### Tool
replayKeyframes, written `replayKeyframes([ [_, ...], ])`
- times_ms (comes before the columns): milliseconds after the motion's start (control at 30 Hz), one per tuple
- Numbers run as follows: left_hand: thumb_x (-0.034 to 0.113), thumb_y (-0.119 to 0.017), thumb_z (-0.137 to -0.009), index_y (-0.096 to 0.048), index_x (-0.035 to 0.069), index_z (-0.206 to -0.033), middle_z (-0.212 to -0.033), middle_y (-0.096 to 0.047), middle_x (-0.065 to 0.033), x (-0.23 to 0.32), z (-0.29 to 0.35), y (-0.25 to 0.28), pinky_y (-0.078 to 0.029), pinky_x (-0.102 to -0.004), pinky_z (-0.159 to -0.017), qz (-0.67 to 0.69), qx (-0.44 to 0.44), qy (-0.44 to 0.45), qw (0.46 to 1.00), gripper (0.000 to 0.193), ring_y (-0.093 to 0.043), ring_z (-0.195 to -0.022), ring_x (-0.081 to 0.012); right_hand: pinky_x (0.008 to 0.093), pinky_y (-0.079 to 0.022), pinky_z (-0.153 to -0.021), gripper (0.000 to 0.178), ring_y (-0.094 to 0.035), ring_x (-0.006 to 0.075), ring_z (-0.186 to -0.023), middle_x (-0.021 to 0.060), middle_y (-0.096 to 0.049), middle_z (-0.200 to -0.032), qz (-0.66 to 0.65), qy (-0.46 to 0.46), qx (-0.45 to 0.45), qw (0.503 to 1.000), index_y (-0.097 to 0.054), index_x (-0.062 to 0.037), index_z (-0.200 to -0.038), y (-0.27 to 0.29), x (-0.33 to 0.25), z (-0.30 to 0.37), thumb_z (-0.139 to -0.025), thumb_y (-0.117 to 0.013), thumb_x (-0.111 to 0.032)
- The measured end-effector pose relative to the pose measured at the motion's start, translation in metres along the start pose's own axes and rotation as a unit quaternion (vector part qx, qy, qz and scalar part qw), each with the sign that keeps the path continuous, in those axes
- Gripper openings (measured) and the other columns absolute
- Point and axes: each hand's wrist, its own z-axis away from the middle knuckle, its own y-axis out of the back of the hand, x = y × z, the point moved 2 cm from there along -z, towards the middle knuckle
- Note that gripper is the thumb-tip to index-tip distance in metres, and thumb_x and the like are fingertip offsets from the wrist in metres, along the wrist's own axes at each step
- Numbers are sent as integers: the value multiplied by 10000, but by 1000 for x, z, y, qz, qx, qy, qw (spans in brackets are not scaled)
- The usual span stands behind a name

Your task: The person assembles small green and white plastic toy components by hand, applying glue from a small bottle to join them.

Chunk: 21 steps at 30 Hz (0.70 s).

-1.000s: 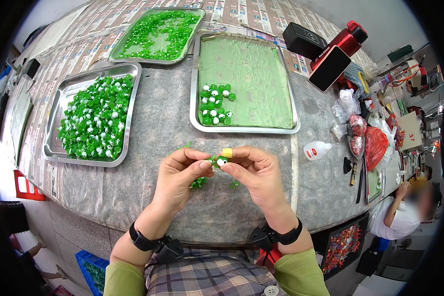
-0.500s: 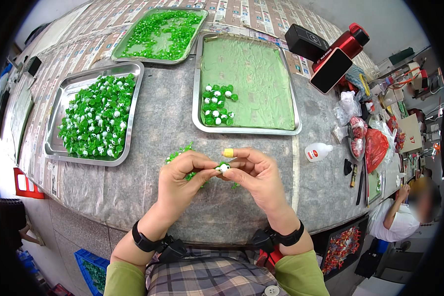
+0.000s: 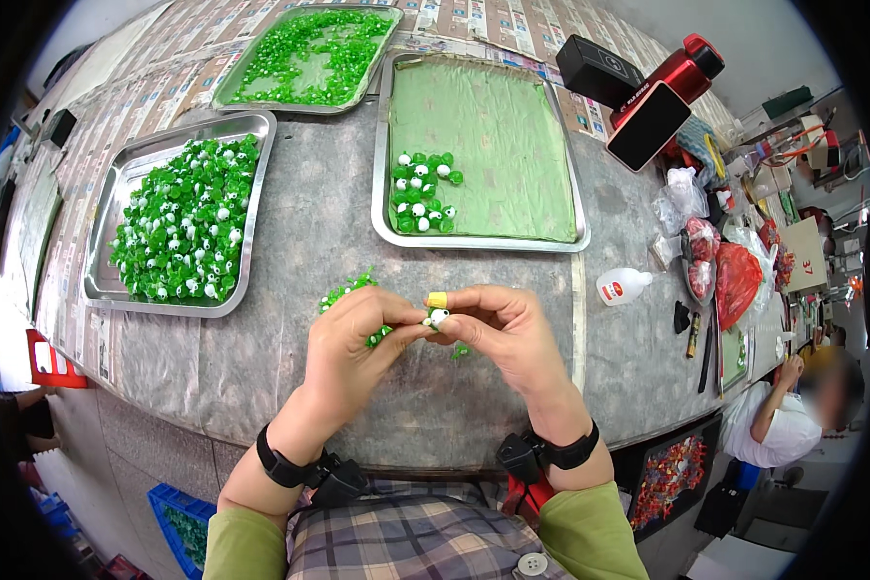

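Above the table, my left hand [image 3: 350,338] and my right hand [image 3: 508,336] meet fingertip to fingertip. Both pinch a small green and white eyeball piece [image 3: 440,316], its white ball with a dark dot facing up. A yellow wrap covers one fingertip of my right hand. Partly hidden by my left hand lies a small heap of green plastic pieces [image 3: 350,286]; a stray green piece [image 3: 460,352] rests below my right fingers. Beyond my hands is a metal tray lined with green sheet [image 3: 498,145], with a cluster of green and white eyeball pieces [image 3: 421,189] in its near left corner.
At left stands a metal tray [image 3: 95,275] heaped with green and white pieces; behind it, another tray [image 3: 224,95] holds small green pieces. On the right are a white bottle [image 3: 623,286], a phone [image 3: 648,127], a red flask [image 3: 681,72] and plastic bags [image 3: 738,290]. A co-worker [image 3: 773,416] sits far right.
The wrapped finger of my right hand has come down and in toward the eyeball piece, which both hands still pinch. The whole view has shifted slightly; the trays appear a little higher.
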Motion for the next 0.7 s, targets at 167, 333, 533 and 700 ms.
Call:
replayKeyframes([
  [167,61,-551,-764,-545,18,-812,-734,-548,-49,-34,-1,27,-456,-197,-592,458,199,171,849,65,-521,-652,-111,259,-426,-652,226,-544,145,-734,59,-563,-774,299,78,45,950,-538,-42,-890,15,-13,0,-693,-622,-115],
  [333,207,-493,-804,-460,15,-1028,-819,-486,-39,-56,-8,71,-483,-198,-656,727,284,135,610,296,-475,-700,-95,256,-413,-572,205,-538,177,-654,72,-542,-726,562,79,-69,820,-553,-49,-823,27,-7,8,-650,-631,-127],
  [533,163,-480,-824,-480,13,-1018,-789,-547,-34,-30,-5,27,-477,-210,-612,525,135,221,810,245,-531,-677,-95,243,-415,-566,142,-552,164,-613,62,-563,-683,505,23,-55,861,-556,-27,-766,21,-5,5,-662,-627,-90],
  [700,94,-532,-785,-542,-13,-954,-843,-577,-70,-7,6,-7,-478,-235,-647,436,-55,295,848,200,-555,-733,-116,225,-410,-533,114,-533,111,-575,35,-557,-649,278,169,49,944,-571,-20,-750,10,-15,9,-660,-639,-39],
])
